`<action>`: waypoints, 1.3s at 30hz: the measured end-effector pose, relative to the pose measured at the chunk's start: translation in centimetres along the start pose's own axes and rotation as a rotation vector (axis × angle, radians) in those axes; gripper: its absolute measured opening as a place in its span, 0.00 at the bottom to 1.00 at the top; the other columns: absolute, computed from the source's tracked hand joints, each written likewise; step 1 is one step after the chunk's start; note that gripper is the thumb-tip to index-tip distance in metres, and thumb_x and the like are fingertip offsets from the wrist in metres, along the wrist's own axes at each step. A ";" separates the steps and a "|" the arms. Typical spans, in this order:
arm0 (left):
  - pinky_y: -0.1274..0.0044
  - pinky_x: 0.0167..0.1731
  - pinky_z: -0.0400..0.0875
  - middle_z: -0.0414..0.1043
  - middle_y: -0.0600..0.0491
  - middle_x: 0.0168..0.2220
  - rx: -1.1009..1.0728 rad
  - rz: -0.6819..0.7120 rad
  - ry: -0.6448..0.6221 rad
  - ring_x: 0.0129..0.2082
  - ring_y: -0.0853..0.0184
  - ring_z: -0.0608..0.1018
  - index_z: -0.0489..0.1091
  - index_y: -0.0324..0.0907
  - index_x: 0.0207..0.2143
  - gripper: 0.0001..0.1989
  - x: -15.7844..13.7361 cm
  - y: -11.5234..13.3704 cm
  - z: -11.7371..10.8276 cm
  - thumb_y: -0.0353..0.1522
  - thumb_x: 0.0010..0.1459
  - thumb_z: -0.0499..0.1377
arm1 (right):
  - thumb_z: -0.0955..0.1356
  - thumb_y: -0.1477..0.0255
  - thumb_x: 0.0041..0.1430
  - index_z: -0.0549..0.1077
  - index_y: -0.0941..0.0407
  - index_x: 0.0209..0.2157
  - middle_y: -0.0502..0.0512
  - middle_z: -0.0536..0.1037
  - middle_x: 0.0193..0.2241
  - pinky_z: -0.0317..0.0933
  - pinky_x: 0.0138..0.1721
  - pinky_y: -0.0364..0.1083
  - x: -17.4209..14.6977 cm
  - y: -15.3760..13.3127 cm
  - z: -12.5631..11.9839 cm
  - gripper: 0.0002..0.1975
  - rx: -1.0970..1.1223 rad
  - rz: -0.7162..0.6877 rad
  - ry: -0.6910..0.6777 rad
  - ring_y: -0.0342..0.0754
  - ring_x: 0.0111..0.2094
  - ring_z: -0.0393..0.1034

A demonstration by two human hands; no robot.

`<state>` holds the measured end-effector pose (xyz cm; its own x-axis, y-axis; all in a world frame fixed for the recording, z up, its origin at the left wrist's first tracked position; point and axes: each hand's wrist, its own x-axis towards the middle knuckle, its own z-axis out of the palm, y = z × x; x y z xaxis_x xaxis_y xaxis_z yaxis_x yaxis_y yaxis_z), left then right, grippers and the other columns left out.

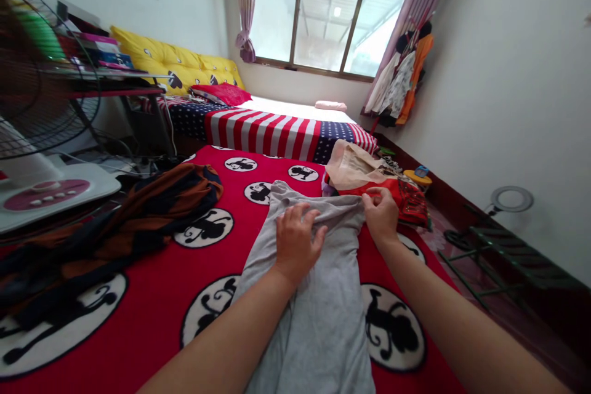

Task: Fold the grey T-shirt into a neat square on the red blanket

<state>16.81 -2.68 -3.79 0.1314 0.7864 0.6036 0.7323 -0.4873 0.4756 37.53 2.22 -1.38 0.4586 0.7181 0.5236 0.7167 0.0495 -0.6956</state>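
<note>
A light grey garment (pixel 323 314) lies lengthwise on a red blanket (pixel 152 314) printed with black figures in white ovals. My left hand (pixel 298 237) is over the upper part of the garment, palm down with its fingers apart. Whether it presses on the cloth I cannot tell. At the garment's upper right corner, my right hand (pixel 382 212) has thumb and forefinger pinched on the edge of the cloth. Just beyond that hand is a pile with a beige cloth (pixel 348 166) and a red patterned cloth (pixel 410 200).
To the left lie dark and rust-brown clothes (pixel 152 209), beside a white fan (pixel 50 178). A bed with a striped, starred cover (pixel 268 132) stands under the window. On the right are a green metal rack (pixel 512 252) and a ring light (pixel 511 199). Clothes (pixel 401 77) hang by the curtain.
</note>
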 end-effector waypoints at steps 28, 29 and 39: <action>0.69 0.42 0.62 0.78 0.57 0.39 -0.101 -0.135 -0.104 0.43 0.62 0.74 0.71 0.44 0.25 0.12 0.9 -3.9 0.2 0.18 0.44 0.56 | 0.68 0.68 0.54 0.78 0.52 0.35 0.49 0.81 0.34 0.58 0.32 0.41 -1.2 -5.1 4.2 0.07 -0.366 -0.310 -0.511 0.45 0.35 0.73; 0.69 0.43 0.63 0.78 0.57 0.43 -0.133 -0.129 -0.102 0.44 0.62 0.74 0.71 0.44 0.23 0.13 0.9 -3.9 0.3 0.17 0.43 0.56 | 0.70 0.68 0.52 0.78 0.51 0.34 0.49 0.81 0.33 0.58 0.31 0.41 -1.3 -5.2 4.2 0.06 -0.377 -0.313 -0.524 0.46 0.35 0.73; 0.71 0.43 0.67 0.74 0.52 0.46 -0.215 -0.152 -0.058 0.43 0.64 0.75 0.73 0.43 0.21 0.14 0.8 -3.8 0.3 0.16 0.41 0.55 | 0.66 0.69 0.54 0.78 0.52 0.31 0.53 0.80 0.30 0.55 0.29 0.43 -1.9 -6.2 4.6 0.08 -0.466 -0.271 -0.457 0.49 0.35 0.73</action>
<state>14.30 -0.11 -5.28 0.0736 0.8740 0.4803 0.5883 -0.4270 0.6867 29.74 3.75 -0.35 0.0389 0.9470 0.3188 0.9717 0.0385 -0.2331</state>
